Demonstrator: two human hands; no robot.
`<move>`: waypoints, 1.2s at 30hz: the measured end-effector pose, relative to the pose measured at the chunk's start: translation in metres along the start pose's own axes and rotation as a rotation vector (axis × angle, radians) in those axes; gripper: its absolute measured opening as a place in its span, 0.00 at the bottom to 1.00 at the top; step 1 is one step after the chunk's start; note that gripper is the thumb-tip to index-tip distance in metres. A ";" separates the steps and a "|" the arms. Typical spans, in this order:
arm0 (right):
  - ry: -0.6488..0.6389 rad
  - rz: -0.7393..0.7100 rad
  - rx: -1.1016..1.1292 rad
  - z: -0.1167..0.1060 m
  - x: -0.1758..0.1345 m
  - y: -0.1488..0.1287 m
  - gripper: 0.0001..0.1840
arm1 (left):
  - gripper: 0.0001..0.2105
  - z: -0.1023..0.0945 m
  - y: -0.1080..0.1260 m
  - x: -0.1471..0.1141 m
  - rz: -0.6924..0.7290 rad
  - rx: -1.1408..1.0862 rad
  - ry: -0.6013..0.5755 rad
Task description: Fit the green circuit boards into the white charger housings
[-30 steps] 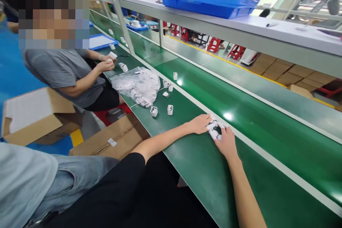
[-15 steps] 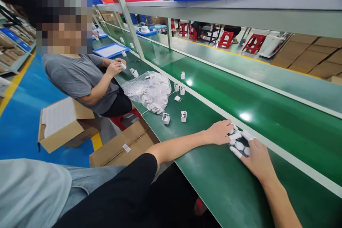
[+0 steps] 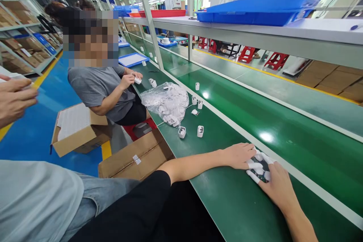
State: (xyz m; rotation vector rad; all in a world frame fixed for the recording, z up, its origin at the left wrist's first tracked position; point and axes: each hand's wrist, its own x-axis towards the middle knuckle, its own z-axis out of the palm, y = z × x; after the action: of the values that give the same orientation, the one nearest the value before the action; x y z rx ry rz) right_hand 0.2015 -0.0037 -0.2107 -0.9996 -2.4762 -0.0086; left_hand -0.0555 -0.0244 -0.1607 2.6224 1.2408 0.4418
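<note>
While another person's hand [image 3: 17,98] has come into view at the left edge, the two working hands stay around the small white pieces [image 3: 266,176] on the green table [image 3: 227,196], so these appear to be still in use. The left hand [image 3: 239,155] lies low with its arm reaching across, fingers close together beside the pieces (whether it grips one, the view does not tell). The right hand [image 3: 279,185] comes from the opposite side, thumb and forefinger spread wide, both in white finger covers [image 3: 253,177]. A plastic bag [image 3: 168,102] lies well apart, to the left.
</note>
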 end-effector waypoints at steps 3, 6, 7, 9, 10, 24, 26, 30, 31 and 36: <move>-0.007 0.012 0.017 0.001 -0.001 0.001 0.33 | 0.19 0.002 0.000 -0.001 0.009 0.051 0.003; -0.021 0.040 0.028 0.000 -0.001 0.000 0.35 | 0.21 0.004 0.001 -0.002 -0.003 0.082 0.020; -0.022 0.044 0.029 0.000 -0.001 0.000 0.37 | 0.22 0.004 0.002 -0.002 -0.013 0.091 0.032; -0.017 0.040 0.029 -0.002 0.000 0.000 0.40 | 0.22 0.005 0.003 -0.001 -0.044 0.099 0.057; -0.014 0.036 0.029 -0.002 0.001 0.000 0.40 | 0.22 0.005 0.004 -0.001 -0.061 0.095 0.062; -0.056 0.035 -0.013 -0.001 -0.001 -0.002 0.36 | 0.26 0.007 0.002 0.001 -0.034 -0.092 0.023; -0.062 0.031 -0.012 0.001 -0.003 0.001 0.35 | 0.25 0.009 0.000 0.002 -0.015 -0.089 0.046; -0.044 0.040 0.040 0.003 -0.005 0.003 0.39 | 0.24 0.016 -0.003 0.002 -0.008 -0.028 0.074; -0.038 0.040 0.056 0.002 -0.004 0.001 0.40 | 0.23 0.017 -0.003 0.001 -0.016 -0.007 0.079; -0.028 0.042 0.065 -0.004 -0.003 -0.004 0.42 | 0.18 0.013 -0.001 -0.001 -0.051 -0.015 0.126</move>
State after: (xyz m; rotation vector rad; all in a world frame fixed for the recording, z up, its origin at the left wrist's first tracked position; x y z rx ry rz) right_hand 0.2025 -0.0090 -0.2078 -1.0302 -2.4634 0.0991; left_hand -0.0518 -0.0252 -0.1727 2.5788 1.3335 0.6135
